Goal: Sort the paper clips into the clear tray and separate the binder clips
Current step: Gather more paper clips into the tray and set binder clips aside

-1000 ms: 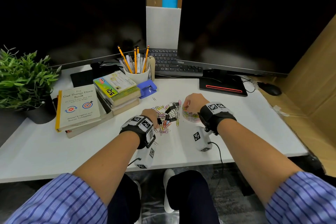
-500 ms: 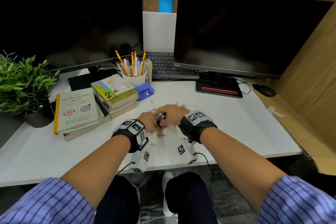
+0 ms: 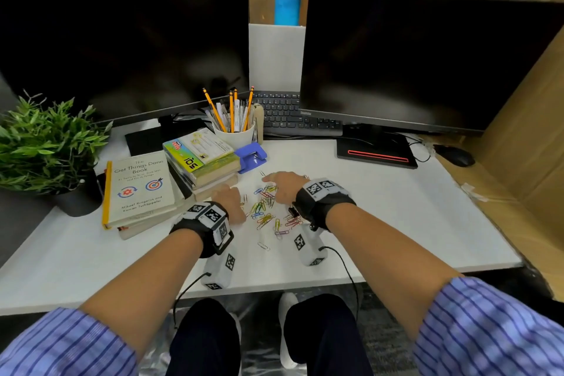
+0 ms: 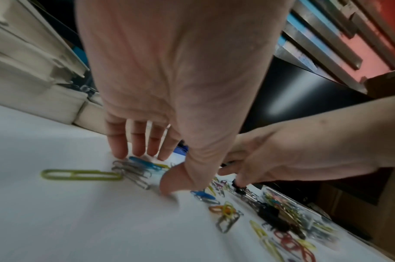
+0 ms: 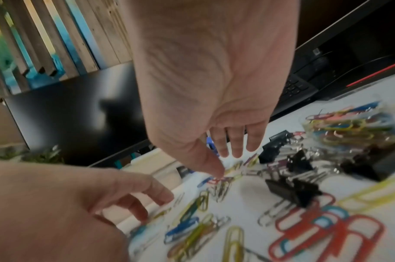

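Coloured paper clips point(image 3: 264, 207) lie scattered on the white desk point(image 3: 396, 223) between my two hands. My left hand point(image 3: 229, 198) rests at their left edge with fingers straight, the fingertips point(image 4: 120, 154) touching the desk beside grey and blue clips; it holds nothing. My right hand point(image 3: 283, 186) hovers over the far side of the pile, fingers point(image 5: 237, 150) straight and empty. Several black binder clips point(image 5: 290, 187) sit among the paper clips just right of that hand. The clear tray point(image 5: 305, 124), holding coloured clips, stands beyond them; in the head view my right wrist hides it.
A stack of books point(image 3: 201, 159) and a blue hole punch point(image 3: 251, 157) lie just left of and behind the pile. A cup of pencils point(image 3: 235, 134), a keyboard point(image 3: 290, 113) and two monitors stand further back. A plant point(image 3: 45, 143) is at far left, cardboard point(image 3: 518, 131) at right.
One second ago my right hand was over the tray. Half a second ago both hands met over the pile. Now they have drawn apart, and the paper clips lie spread between them.
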`<state>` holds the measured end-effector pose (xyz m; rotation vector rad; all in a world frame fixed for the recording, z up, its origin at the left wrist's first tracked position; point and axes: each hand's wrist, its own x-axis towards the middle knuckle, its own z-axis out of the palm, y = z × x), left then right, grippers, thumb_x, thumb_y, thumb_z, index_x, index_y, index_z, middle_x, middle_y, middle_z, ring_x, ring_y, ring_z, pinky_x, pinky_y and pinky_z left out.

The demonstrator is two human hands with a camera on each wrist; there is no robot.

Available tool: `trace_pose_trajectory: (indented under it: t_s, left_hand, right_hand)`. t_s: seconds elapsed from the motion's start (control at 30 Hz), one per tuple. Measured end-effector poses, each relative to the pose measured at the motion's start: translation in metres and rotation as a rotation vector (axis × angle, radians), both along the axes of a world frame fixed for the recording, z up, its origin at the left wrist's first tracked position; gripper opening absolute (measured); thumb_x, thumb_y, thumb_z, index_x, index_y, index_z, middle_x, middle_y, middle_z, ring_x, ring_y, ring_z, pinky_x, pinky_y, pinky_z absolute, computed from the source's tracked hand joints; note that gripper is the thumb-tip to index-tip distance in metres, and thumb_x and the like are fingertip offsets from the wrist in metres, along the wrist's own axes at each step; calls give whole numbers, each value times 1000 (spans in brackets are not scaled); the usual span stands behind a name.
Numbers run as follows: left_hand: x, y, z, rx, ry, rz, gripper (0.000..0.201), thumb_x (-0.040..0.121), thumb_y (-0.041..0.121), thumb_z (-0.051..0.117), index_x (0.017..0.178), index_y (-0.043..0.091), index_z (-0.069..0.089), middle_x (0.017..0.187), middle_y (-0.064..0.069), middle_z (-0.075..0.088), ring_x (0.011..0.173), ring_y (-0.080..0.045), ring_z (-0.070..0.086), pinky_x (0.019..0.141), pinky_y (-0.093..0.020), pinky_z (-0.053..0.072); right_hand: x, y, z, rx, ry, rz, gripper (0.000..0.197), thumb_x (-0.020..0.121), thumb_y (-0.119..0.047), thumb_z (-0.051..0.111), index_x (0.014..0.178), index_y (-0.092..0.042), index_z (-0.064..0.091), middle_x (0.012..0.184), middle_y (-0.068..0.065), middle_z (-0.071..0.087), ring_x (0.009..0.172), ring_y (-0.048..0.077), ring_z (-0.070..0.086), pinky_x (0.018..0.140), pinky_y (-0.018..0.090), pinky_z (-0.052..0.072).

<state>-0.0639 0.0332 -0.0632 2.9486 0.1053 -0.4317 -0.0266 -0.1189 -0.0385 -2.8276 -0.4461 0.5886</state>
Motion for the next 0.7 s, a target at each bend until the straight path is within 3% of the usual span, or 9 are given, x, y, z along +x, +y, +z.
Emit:
trace_pose_trajectory:
  t_s: [0.1,0.17,0.3,0.37,0.5,0.63,0.7]
  left_hand:
    - [-3,-2,-3,8,16,-52,61,85,24,58,139,8,35,141,-12,31,134,-31,32,106,-35,36]
    - [-4,-1,-4,-10,40,-90,64,85,24,59,141,9,33,142,-11,30,135,-31,31,107,-38,38]
    - [-4,1,-1,-24,67,-150,67,84,22,60,143,10,31,143,-11,29,135,-29,34,107,-37,38]
    - [-4,6,2,-33,107,-181,66,85,22,61,143,10,32,145,-9,29,135,-26,36,108,-34,37]
    - [-6,21,15,60,171,-193,74,82,25,67,145,10,32,147,-11,32,134,-26,39,109,-36,38]
    - [-15,37,20,232,209,-161,71,80,24,72,138,6,38,137,-15,49,124,-28,51,90,-31,46]
    - [-21,42,16,255,183,-146,71,77,28,74,134,7,38,129,-14,54,118,-29,54,90,-34,48]
  right_hand:
    - [3,17,-15,-68,70,7,68,91,-16,50,151,-27,20,159,5,21,143,25,29,114,33,27]
    - [2,26,-22,-112,85,36,62,94,-18,44,151,-22,22,159,5,17,145,26,25,118,37,23]
    - [-13,31,-20,-61,17,135,40,89,-21,52,128,-14,52,128,9,53,120,31,52,102,42,44]
    - [-21,25,-22,-66,-2,198,45,84,-15,54,129,-14,54,127,10,54,119,30,53,101,42,45]
    - [-30,7,-12,-120,-1,311,57,85,-7,51,140,-21,47,140,8,45,131,26,41,111,35,34]
    - [-30,-7,-2,-82,39,220,69,82,-9,61,145,-24,37,145,7,37,134,25,39,109,35,37]
    - [-32,-14,1,-132,80,165,81,76,-15,71,146,-24,31,146,6,33,133,26,40,105,37,41]
